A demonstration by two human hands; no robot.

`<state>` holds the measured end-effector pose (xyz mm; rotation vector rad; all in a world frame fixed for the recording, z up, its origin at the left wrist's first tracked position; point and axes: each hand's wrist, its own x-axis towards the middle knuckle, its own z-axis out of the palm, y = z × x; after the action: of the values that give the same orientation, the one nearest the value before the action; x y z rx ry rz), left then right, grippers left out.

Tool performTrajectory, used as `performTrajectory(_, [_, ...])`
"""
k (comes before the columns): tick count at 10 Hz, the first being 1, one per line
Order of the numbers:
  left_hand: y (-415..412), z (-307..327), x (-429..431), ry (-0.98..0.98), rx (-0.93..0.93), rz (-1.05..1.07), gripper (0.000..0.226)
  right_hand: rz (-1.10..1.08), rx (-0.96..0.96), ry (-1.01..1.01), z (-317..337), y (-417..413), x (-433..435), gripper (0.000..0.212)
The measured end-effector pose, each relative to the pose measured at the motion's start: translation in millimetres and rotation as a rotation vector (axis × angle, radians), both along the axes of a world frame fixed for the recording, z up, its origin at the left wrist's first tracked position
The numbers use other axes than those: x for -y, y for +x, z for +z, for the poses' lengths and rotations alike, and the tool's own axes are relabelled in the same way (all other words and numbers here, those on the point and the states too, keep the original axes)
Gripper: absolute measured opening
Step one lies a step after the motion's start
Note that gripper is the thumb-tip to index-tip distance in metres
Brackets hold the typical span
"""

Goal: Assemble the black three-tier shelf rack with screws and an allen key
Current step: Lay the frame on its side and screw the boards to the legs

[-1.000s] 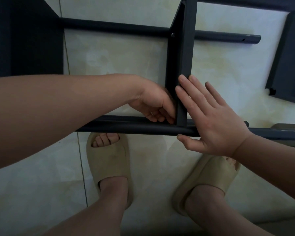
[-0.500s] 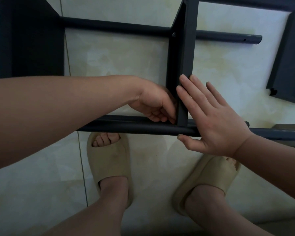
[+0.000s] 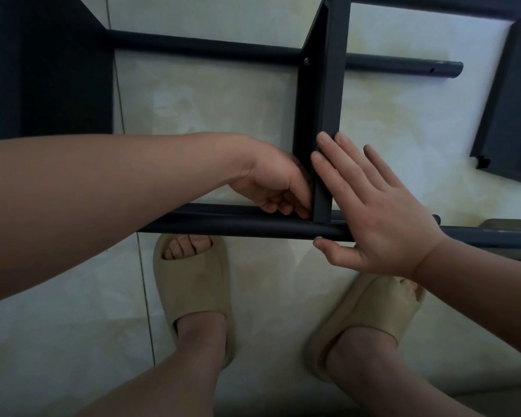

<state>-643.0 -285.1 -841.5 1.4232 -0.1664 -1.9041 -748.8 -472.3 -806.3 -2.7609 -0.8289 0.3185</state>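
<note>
Head view is showing the rack [image 3: 223, 52] lying on the floor, two shelves already on its poles. The right hand [image 3: 379, 212], flat and straight-fingered, is bracing the middle shelf [image 3: 322, 100]. The left hand [image 3: 271, 188] is curling at the shelf's near joint, its contents hidden. A third shelf [image 3: 512, 109] is lying loose, apparently unfitted.

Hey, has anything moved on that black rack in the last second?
Nothing has visibly moved. The left hand keeps its curled fingers at the corner where the shelf panel meets the near tube; whether it holds anything is hidden. The right hand stays flat against the panel.
</note>
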Motion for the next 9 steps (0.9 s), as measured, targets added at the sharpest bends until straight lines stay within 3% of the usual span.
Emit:
performTrajectory(6, [-1.9,-5.2,-3.7,-0.051,-0.088,0.071,0.017,0.001,-0.004,-0.004,1.6,0.6,-0.3,0.094])
performTrajectory(9, [-1.0,-5.7,-1.3,-0.019,-0.052,-0.015,0.011,0.001,0.002,0.001,0.5,0.2,0.1,0.095])
